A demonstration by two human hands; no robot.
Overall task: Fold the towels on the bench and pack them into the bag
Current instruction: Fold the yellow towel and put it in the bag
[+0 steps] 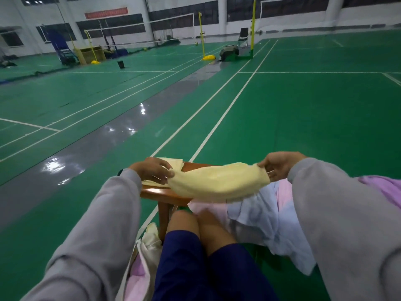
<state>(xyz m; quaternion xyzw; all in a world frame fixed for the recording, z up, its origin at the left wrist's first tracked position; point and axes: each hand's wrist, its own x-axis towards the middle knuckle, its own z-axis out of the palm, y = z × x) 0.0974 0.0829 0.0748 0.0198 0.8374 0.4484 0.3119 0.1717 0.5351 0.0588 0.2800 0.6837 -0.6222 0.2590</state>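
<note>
A pale yellow towel (217, 181) hangs stretched in the air above the wooden bench (173, 195). My left hand (153, 170) pinches its left end and my right hand (280, 165) pinches its right end. Behind my left hand a folded yellow towel (171, 164) lies on the bench's far end. A loose heap of light blue (256, 216), pink (284, 196) and purple (388, 190) towels covers the right part of the bench. A cream cloth bag (147, 246) stands on the floor by my left knee, with pink cloth showing inside.
My bare knees (199, 227) and dark blue shorts fill the lower middle. Around the bench lies the green court floor with white lines and a grey strip. Far off stand net posts, a chair (243, 35) and a dark bag (229, 52).
</note>
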